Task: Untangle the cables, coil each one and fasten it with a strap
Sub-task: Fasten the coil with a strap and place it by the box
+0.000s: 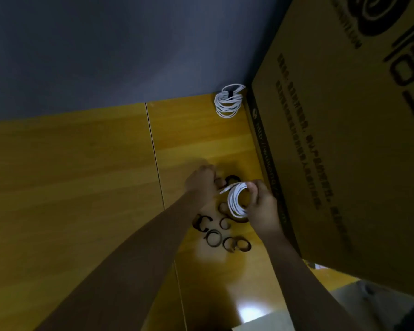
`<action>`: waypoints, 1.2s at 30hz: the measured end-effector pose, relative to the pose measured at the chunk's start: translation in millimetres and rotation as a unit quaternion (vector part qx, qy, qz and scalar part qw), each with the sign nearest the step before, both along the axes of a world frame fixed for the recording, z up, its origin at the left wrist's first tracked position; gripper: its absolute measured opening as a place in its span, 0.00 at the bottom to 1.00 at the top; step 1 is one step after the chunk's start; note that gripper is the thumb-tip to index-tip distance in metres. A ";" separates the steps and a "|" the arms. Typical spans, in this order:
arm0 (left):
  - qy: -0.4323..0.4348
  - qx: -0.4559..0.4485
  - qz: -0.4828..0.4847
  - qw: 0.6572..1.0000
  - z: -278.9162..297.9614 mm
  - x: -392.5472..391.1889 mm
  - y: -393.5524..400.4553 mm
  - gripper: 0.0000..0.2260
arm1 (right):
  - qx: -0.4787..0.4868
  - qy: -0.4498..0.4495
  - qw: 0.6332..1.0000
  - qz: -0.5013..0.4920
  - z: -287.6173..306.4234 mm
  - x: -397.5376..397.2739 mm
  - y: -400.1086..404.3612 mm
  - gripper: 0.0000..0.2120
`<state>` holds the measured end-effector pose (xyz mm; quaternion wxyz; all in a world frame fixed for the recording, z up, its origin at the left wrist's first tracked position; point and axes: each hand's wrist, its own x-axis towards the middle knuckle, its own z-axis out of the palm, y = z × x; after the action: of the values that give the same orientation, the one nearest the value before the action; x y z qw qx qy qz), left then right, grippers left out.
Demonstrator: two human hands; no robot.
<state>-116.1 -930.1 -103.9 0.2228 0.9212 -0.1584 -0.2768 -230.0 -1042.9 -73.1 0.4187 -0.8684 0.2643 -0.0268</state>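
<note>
Right hand (261,201) grips white coiled cable (236,199), coil plane facing camera, loose end pointing toward left hand (202,183). Left hand curled just beside it, contents unclear. Loose black straps (215,237) lie on desk (81,175) directly below, nearer left hand. Strapped coil (228,101) far back.

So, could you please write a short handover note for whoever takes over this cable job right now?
Right hand: grips a coiled white cable, with no strap on it yet.
Left hand: fingers curled at the black straps on the wooden table; whether it holds one is hidden.
Done: one strapped white coil lies by the wall, beside the cardboard box.
Left: strap the held coil. No other loose cables in view.
</note>
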 end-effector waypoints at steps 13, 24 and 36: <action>-0.125 -0.131 -0.017 0.983 33.2 6.0 48.7 0.08 | 0.054 -0.031 0.991 0.121 48.2 25.0 15.2 0.10; -0.018 -0.419 0.114 0.901 168.6 -10.5 137.8 0.04 | 0.179 -0.021 0.950 0.255 144.8 39.5 86.8 0.16; -0.092 -0.376 0.114 0.915 226.8 -49.2 220.4 0.06 | 0.114 -0.121 0.955 0.245 190.6 7.7 178.3 0.15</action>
<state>-165.3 -709.7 123.0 0.5671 0.8027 -0.1642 -0.0840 -222.2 -864.6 117.5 0.5374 -0.8433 -0.0077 0.0020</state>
